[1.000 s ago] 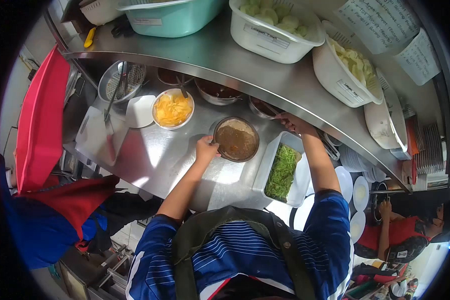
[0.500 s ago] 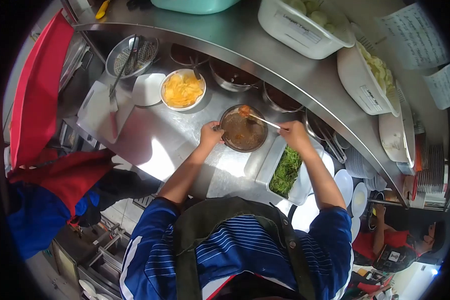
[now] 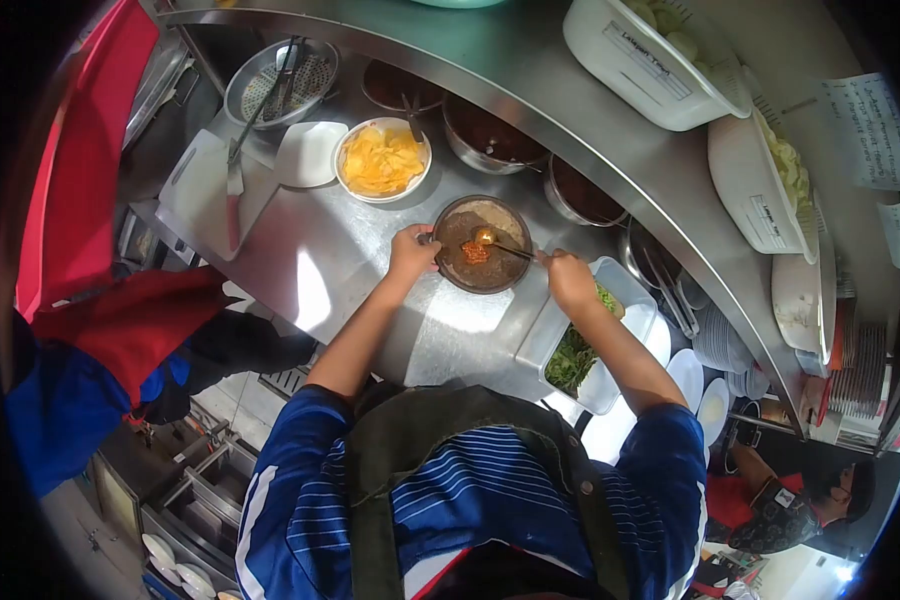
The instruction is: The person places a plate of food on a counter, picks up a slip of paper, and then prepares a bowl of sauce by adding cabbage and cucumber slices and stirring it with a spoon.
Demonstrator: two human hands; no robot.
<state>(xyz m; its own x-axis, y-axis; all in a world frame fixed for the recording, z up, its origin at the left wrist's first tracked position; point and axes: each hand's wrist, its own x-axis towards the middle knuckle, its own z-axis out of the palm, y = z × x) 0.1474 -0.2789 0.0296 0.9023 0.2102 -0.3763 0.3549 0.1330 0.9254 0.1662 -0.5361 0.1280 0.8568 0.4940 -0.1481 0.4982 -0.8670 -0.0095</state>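
Note:
A round brown dish [image 3: 460, 275] with a dark rim sits on the steel counter. My left hand [image 3: 411, 252] is closed on its left edge, where a short grey piece like a handle shows between the fingers. In my right hand [image 3: 571, 282] is a metal spoon [image 3: 507, 248], its bowl inside the dish. Beside the spoon's bowl lies a small heap of chunky orange-red paste [image 3: 475, 252] on the dish's brown surface. Just below my right forearm stands a clear tub [image 3: 537, 347] of chopped green leaves [image 3: 571, 362].
Behind the dish are a bowl of yellow chips [image 3: 382, 160] and several pots [image 3: 490, 135] of dark red sauce. A knife [image 3: 233, 215] rests on a white board [image 3: 192, 195]. Overhead runs a steel shelf [image 3: 530, 95] with white tubs [image 3: 650, 65]. Co-workers stand left and right.
The spoon has moved from the dish's far edge toward its middle. The orange-red paste, earlier at the spoon's tip, now lies in the dish. My left hand keeps its hold.

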